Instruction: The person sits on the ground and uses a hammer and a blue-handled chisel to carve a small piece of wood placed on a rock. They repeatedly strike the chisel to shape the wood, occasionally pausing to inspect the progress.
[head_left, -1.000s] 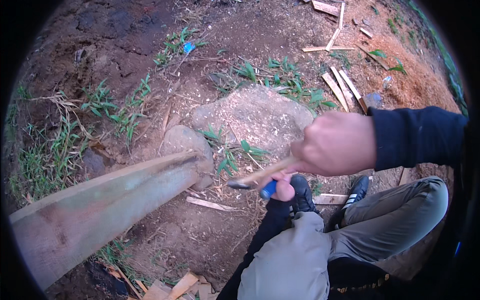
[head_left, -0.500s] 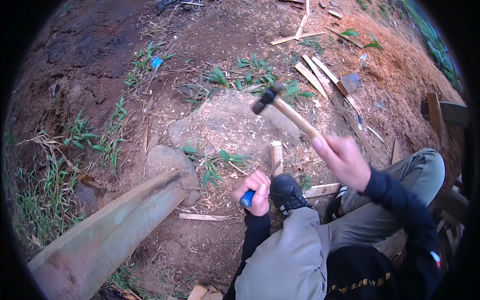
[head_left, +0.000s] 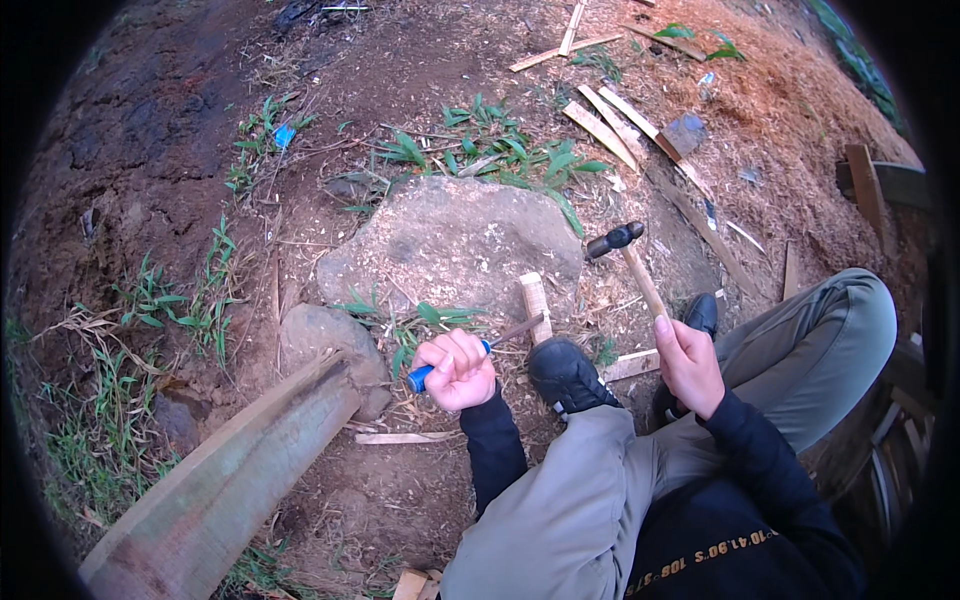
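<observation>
Beyond black white-striped shoe (head_left: 568, 376): pale squared wood strip (head_left: 533, 295), nr end at toe; pinned or not, can't tell.
L hand (head_left: 458, 370): clamped on blue-handled metal chisel (head_left: 513, 331), tip at strip, contact unclear; strip lies far-right of it.
R hand (head_left: 690, 372): gripping wood-handled black-headed hammer (head_left: 643, 280), well apart from L; strip lies far-left of it.
Chisel risk: slanted blade could skid off & hit shoe.
Strip risk: might shift if poorly braced.

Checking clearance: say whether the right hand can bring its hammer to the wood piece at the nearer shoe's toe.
Likely yes: nothing visible stands between the hammer in the right hand and the wood piece, though the left hand points a blue-handled tool at its near end.
</observation>
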